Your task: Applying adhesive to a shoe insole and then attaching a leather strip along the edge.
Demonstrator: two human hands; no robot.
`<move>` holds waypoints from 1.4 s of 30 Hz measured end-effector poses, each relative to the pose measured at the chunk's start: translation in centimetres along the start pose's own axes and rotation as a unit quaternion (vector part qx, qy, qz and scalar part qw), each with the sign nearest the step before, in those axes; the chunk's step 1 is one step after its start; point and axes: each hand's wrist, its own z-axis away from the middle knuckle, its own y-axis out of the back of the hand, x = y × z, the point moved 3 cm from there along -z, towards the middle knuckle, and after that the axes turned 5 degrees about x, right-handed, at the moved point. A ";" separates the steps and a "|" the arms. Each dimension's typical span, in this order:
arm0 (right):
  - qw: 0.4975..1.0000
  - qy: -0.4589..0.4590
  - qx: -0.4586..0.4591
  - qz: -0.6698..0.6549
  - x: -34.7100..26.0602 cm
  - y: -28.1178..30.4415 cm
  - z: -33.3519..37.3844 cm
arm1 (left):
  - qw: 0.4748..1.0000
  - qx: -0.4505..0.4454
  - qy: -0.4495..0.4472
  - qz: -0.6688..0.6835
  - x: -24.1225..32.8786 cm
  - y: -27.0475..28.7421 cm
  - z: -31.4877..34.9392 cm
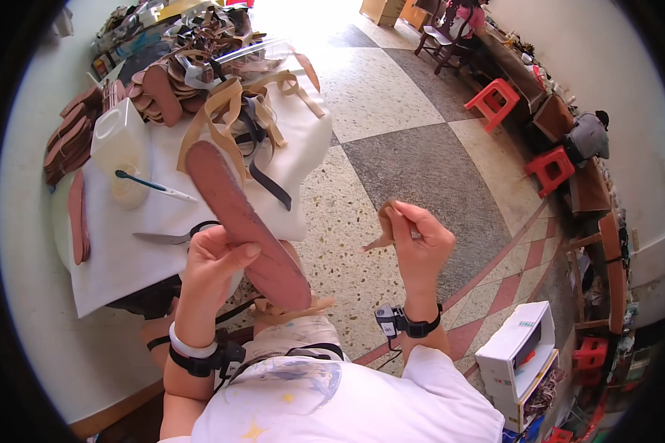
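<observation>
My left hand [213, 260] grips a long reddish-brown shoe sole [244, 214] by its edge, thumb on the flat face, holding it tilted over the table's front edge. To the right, over the floor, my right hand [425, 240] pinches a short tan strip [384, 230] between thumb and fingertips. Scissors [162, 238] with a dark handle lie beside my left hand, partly hidden by it. Behind them a toothbrush [159, 187] rests across the base of a cut-open translucent plastic jug [117, 148]. Tan straps [230, 111] and a black strap [272, 188] lie beyond the held sole.
The table's white cover [118, 258] carries stacked soles [162, 96], another sole [79, 218] and heaped straps. Red stools [493, 102] stand along cluttered benches at right, where people sit. Near my right elbow is an open white box [511, 354].
</observation>
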 end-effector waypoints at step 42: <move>0.889 -0.172 -0.355 -0.234 -5.3 -7.3 1.7 | 0.995 -0.050 0.090 0.013 0.5 -1.2 0.0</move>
